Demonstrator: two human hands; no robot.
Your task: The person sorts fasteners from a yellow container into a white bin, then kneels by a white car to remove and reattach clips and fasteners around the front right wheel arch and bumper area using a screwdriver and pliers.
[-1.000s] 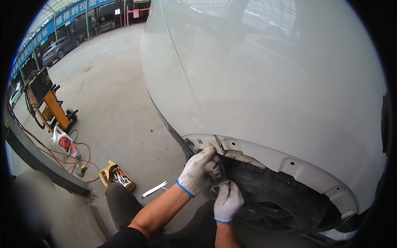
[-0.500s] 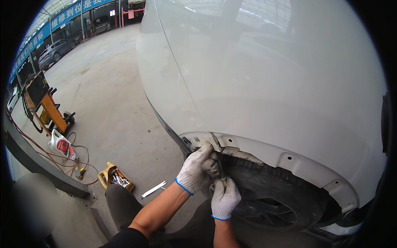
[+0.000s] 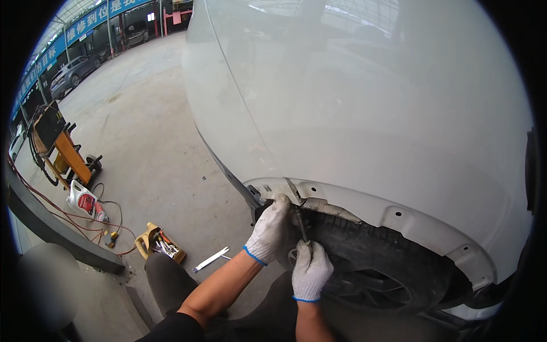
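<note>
Both my hands wear white knit gloves with blue cuffs and work at the wheel arch of a white car. My left hand [image 3: 272,228] is closed at the front corner of the wheel arch edge [image 3: 296,194], its thumb side against the metal lip; some fingers are hidden beneath. My right hand [image 3: 311,270] pinches the lower end of a dark slim rod-shaped tool [image 3: 301,223]. The tool points up, its top under the seam between two body panels [image 3: 342,125]. Behind the hands lies the black tire [image 3: 370,251]; its spoked wheel is partly shaded.
On the floor to the left are a cut-open yellow jug of tools [image 3: 162,246], a white flat bar [image 3: 211,259], a white jug [image 3: 81,199] and red hoses [image 3: 62,211]. A yellow-orange cart [image 3: 71,153] and a curved grey beam [image 3: 62,239] stand farther left. A parked car [image 3: 75,75] is beyond.
My left fingers have drawn back a little, leaving the dark tool in fuller view. My right hand stays low with its end pinched. The view has shifted slightly.
</note>
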